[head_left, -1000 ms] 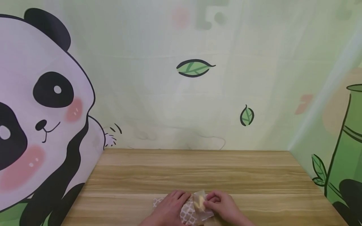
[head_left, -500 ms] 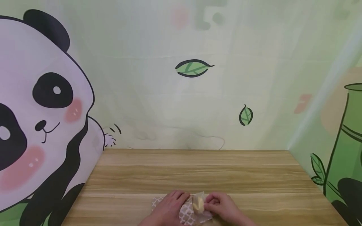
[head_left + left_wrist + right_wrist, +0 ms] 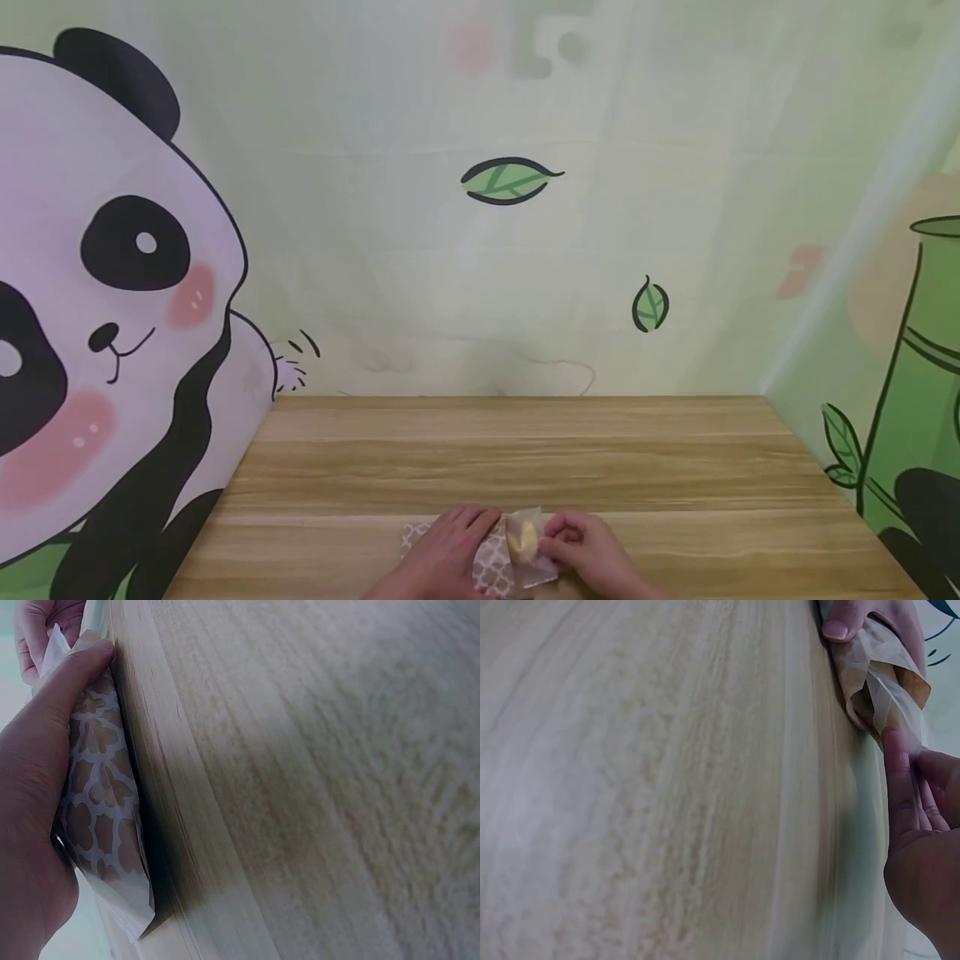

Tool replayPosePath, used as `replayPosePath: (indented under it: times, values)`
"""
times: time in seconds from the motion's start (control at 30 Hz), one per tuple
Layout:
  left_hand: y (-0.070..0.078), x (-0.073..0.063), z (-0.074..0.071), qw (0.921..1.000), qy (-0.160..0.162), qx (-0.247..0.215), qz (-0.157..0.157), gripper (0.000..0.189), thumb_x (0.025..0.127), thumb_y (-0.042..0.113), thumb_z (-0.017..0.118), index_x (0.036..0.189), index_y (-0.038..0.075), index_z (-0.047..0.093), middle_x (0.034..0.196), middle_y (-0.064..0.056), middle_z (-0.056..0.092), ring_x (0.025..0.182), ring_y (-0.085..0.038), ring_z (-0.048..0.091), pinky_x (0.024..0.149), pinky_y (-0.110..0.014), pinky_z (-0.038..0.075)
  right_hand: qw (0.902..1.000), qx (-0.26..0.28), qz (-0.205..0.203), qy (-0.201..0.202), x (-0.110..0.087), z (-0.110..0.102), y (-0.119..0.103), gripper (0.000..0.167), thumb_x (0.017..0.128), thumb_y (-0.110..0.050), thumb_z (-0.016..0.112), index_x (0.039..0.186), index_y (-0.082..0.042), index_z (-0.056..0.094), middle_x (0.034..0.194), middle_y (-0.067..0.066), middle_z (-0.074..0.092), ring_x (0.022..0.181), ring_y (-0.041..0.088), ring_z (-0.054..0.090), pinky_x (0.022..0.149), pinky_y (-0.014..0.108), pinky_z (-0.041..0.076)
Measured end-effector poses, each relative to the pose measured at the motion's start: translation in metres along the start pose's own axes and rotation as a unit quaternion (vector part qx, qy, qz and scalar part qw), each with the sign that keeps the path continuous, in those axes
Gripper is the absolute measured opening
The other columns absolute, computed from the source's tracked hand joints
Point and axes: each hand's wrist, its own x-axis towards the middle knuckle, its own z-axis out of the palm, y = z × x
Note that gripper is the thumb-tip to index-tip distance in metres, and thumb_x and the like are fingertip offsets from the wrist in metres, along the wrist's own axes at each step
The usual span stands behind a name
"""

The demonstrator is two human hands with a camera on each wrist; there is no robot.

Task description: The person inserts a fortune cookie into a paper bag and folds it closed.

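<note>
A brown paper bag (image 3: 491, 568) with a white lattice pattern lies on the table at the bottom of the head view. My left hand (image 3: 448, 550) grips it, the thumb along one side in the left wrist view, where the patterned bag (image 3: 101, 795) shows along its length. At the bag's right end is a translucent wrapper (image 3: 542, 573) with a pale yellow thing (image 3: 525, 540) inside, too blurred to identify. My right hand (image 3: 588, 550) pinches the wrapper's edge between thumb and fingers. In the right wrist view, the whitish wrapper (image 3: 900, 705) lies at the bag's mouth.
The wood-grain table (image 3: 517, 458) reaches back to a pale green printed backdrop (image 3: 375, 208). A large printed panda (image 3: 150, 333) covers the left side, and printed bamboo (image 3: 922, 375) is on the right.
Both hands keep their hold and barely move. The wrapper and the yellow thing in it shift slightly. The whole head view drifts a little.
</note>
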Motion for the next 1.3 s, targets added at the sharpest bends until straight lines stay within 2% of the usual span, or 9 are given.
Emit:
replayPosePath:
  times: [0.3,0.57,0.93,1.13,1.3]
  values:
    - [0.000,0.000,0.001,1.0000,0.002,0.000,-0.006,0.107,0.075,0.077,0.082,0.150,0.006,0.055,0.138,-0.007,0.063,0.127,-0.024,0.060,0.108,-0.043,0.052,0.9985,0.053,0.014,0.005,0.002,0.002,-0.002,0.024,0.099,0.002,0.071,0.105,0.022,0.059,0.089,0.011,0.075,0.079,0.005,0.070,0.071,0.020,0.060]
    - [0.000,0.001,0.000,1.0000,-0.009,-0.004,-0.001,0.109,0.076,0.080,0.079,0.152,0.005,0.053,0.141,-0.009,0.062,0.130,-0.025,0.059,0.109,-0.043,0.052,0.9996,-0.024,-0.001,-0.015,0.000,0.004,-0.003,0.012,0.099,-0.004,0.073,0.100,0.008,0.069,0.083,0.005,0.072,0.072,0.004,0.066,0.065,0.019,0.057]
    - [0.001,0.001,0.001,0.9998,0.001,0.016,0.009,0.108,0.075,0.079,0.080,0.149,0.005,0.055,0.140,-0.008,0.063,0.127,-0.023,0.059,0.110,-0.040,0.050,0.9993,-0.034,0.017,-0.006,-0.001,0.013,-0.007,0.015,0.095,-0.005,0.080,0.098,0.006,0.069,0.081,0.005,0.074,0.065,0.009,0.069,0.060,0.024,0.060]
    - [0.003,0.001,-0.001,0.9999,-0.007,0.010,0.003,0.108,0.075,0.078,0.081,0.150,0.004,0.055,0.141,-0.008,0.063,0.130,-0.023,0.059,0.111,-0.041,0.050,0.9956,-0.093,-0.006,0.008,-0.001,0.008,-0.008,0.018,0.091,-0.007,0.083,0.100,0.004,0.072,0.085,0.006,0.076,0.070,0.009,0.071,0.062,0.026,0.061]
    - [0.002,0.001,-0.001,0.9998,-0.019,0.003,0.000,0.105,0.078,0.078,0.078,0.150,0.005,0.055,0.142,-0.008,0.062,0.132,-0.024,0.058,0.112,-0.043,0.049,0.9903,-0.138,-0.014,-0.004,0.002,0.008,-0.009,0.016,0.090,-0.010,0.085,0.097,-0.002,0.072,0.082,0.000,0.074,0.069,0.006,0.069,0.062,0.024,0.060]
